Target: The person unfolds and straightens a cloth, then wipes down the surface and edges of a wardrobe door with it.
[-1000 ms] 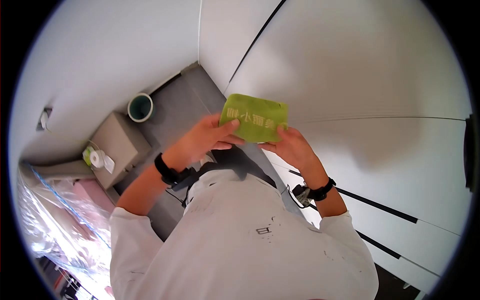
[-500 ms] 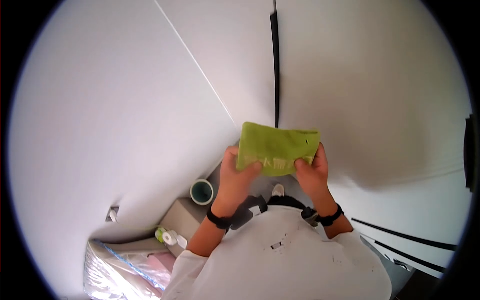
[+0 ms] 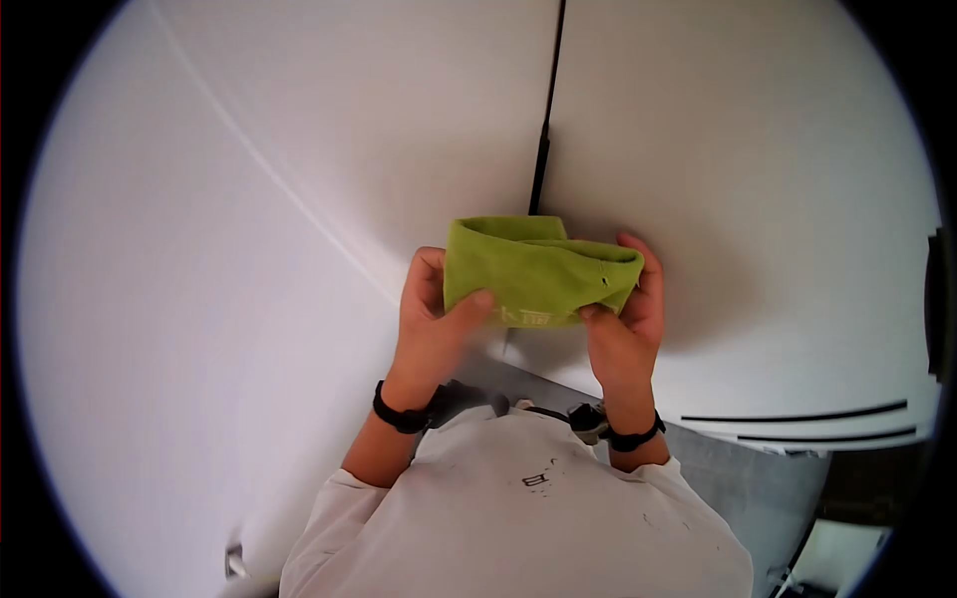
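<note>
A folded green cloth [image 3: 533, 274] with pale printing along its lower edge is held up in front of my chest. My left hand [image 3: 431, 324] grips its left end, thumb on the near face and fingers behind. At the right end, my right hand [image 3: 626, 339] pinches the lower corner, its fingers curled behind the fabric. The cloth's upper edge gapes into a loose fold, and a small dark hole or mark shows near its right side. Both wrists wear black bands.
Large white panels [image 3: 748, 149] stand before me, with a dark vertical strip [image 3: 541, 169] at their seam. Two black strips [image 3: 797, 411] run along the lower right. Grey floor [image 3: 713, 463] shows below. A small metal fitting [image 3: 235, 560] is on the left wall.
My view has turned to the right toward the panels; the bucket and boxes at lower left have left the view. The cloth's top has opened into a loose fold, with both hands still gripping.
</note>
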